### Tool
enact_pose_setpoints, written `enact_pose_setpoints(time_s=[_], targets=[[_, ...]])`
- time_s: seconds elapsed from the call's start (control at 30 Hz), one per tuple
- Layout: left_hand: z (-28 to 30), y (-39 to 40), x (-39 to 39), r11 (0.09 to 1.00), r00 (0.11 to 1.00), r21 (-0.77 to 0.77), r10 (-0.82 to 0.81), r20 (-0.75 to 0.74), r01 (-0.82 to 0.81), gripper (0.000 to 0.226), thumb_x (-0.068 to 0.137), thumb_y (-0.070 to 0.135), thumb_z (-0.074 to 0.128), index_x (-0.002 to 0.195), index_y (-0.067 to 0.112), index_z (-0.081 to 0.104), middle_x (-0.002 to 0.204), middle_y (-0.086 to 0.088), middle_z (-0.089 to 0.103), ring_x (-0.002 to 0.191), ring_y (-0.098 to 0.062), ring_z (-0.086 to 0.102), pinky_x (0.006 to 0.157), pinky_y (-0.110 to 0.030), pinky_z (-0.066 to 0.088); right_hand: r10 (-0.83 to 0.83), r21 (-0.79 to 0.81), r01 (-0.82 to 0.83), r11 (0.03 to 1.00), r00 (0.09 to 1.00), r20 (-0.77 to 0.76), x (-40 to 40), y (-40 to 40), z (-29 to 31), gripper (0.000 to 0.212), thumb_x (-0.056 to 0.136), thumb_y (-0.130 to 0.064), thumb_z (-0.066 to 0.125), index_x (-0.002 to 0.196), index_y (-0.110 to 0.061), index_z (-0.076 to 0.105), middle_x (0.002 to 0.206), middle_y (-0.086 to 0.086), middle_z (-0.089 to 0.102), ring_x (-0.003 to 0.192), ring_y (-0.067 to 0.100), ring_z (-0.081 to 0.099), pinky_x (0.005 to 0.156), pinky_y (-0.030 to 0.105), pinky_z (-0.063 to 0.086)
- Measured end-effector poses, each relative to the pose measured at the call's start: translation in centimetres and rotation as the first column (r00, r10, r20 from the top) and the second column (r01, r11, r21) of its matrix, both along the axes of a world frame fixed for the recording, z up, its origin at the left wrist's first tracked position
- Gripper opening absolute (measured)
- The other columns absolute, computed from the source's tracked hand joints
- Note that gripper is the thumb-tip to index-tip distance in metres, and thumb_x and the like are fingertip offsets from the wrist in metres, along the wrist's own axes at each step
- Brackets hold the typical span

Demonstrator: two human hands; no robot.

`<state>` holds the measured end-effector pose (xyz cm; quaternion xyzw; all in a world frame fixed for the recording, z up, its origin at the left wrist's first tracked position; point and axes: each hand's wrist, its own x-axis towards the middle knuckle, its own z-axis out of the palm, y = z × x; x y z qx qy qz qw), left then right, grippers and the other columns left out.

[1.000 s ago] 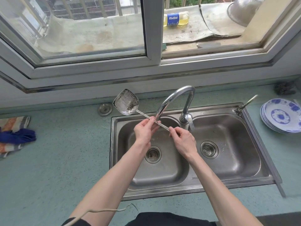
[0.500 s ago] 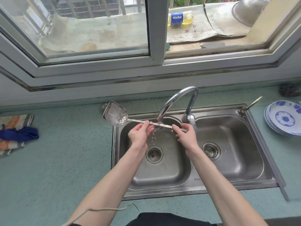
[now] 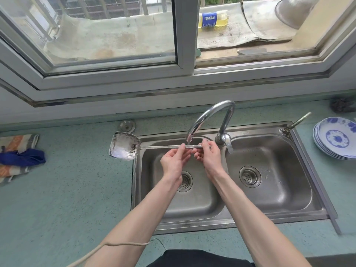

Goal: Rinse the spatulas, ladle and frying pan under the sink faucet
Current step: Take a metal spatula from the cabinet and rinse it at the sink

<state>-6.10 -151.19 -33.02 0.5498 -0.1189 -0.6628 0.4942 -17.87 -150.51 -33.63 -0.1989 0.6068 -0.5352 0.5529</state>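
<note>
A steel spatula (image 3: pixel 124 148) lies level across the left sink basin (image 3: pixel 200 203), its blade out over the counter to the left. Its thin handle passes right under the faucet (image 3: pixel 207 117) spout. My left hand (image 3: pixel 174 162) pinches the handle from below, just left of the spout. My right hand (image 3: pixel 209 156) grips the handle's end beside it. The two hands nearly touch. No ladle or frying pan is in view.
The right basin (image 3: pixel 269 193) holds only its drain. A stack of blue-and-white plates (image 3: pixel 337 139) sits on the counter at right, and a small tap (image 3: pixel 296 122) stands at the sink's back right corner. Folded cloths (image 3: pixel 17 157) lie at far left. A window sill runs behind the sink.
The spatula has tipped down from a raised slant to level and its blade has swung left and lower. My left hand has slid along the handle toward my right hand.
</note>
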Motion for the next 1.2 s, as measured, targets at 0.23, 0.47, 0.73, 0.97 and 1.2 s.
enact_pose_setpoints(time_s=[0.23, 0.47, 0.73, 0.97, 1.2], targets=[[0.0, -0.4, 0.4, 0.997, 0.997, 0.008, -0.074, 0.000, 0.074, 0.012, 0.089, 0.006, 0.077, 0.097, 0.001, 0.068, 0.094, -0.019, 0.075, 0.078, -0.022, 0.076, 0.074, -0.028, 0.063, -0.017, -0.037, 0.017, 0.999, 1.000, -0.001, -0.1, 0.5, -0.2, 0.023, 0.112, -0.022, 0.041, 0.094, -0.011, 0.050, 0.064, 0.008, 0.066, 0.051, 0.012, 0.056, 0.049, 0.019, 0.045], [0.5, -2.3, 2.9, 0.997, 0.997, 0.044, 0.060, -0.053, -0.058, 0.014, 0.092, 0.010, 0.075, 0.102, 0.002, 0.072, 0.097, -0.015, 0.078, 0.082, -0.023, 0.076, 0.070, -0.027, 0.064, -0.039, -0.073, 0.040, 0.996, 0.999, 0.022, -0.9, 0.4, 0.3, 0.023, 0.113, -0.021, 0.038, 0.096, -0.011, 0.050, 0.067, 0.008, 0.066, 0.055, 0.013, 0.056, 0.052, 0.021, 0.045], [0.2, -0.9, 0.3, 0.996, 0.997, -0.052, -0.074, 0.001, 0.074, 0.006, 0.090, 0.003, 0.074, 0.090, 0.002, 0.069, 0.097, -0.022, 0.073, 0.076, -0.027, 0.073, 0.080, -0.035, 0.063, -0.004, -0.050, 0.008, 0.999, 0.996, 0.084, 1.0, 0.1, -0.5, 0.022, 0.112, -0.023, 0.039, 0.096, -0.012, 0.050, 0.068, 0.008, 0.066, 0.058, 0.016, 0.057, 0.052, 0.020, 0.047], [0.0, -1.7, 2.0, 0.999, 0.999, 0.024, -0.042, 0.005, 0.042, 0.013, 0.091, 0.011, 0.075, 0.100, 0.002, 0.070, 0.100, -0.017, 0.078, 0.083, -0.023, 0.076, 0.076, -0.030, 0.063, -0.005, -0.063, 0.010, 0.998, 0.997, 0.078, 0.2, 0.8, -0.9, 0.022, 0.113, -0.021, 0.038, 0.097, -0.011, 0.050, 0.069, 0.009, 0.066, 0.058, 0.015, 0.057, 0.053, 0.021, 0.046], [-0.1, -3.4, 4.1, 0.992, 0.991, 0.051, 0.115, 0.068, -0.119, 0.018, 0.095, 0.008, 0.071, 0.110, 0.000, 0.064, 0.098, -0.016, 0.079, 0.088, -0.021, 0.077, 0.074, -0.029, 0.063, 0.083, -0.072, -0.090, 0.993, 0.992, -0.099, -1.5, 1.5, -1.3, 0.019, 0.105, -0.024, 0.060, 0.090, -0.012, 0.062, 0.068, 0.002, 0.066, 0.060, 0.011, 0.055, 0.059, 0.023, 0.044]])
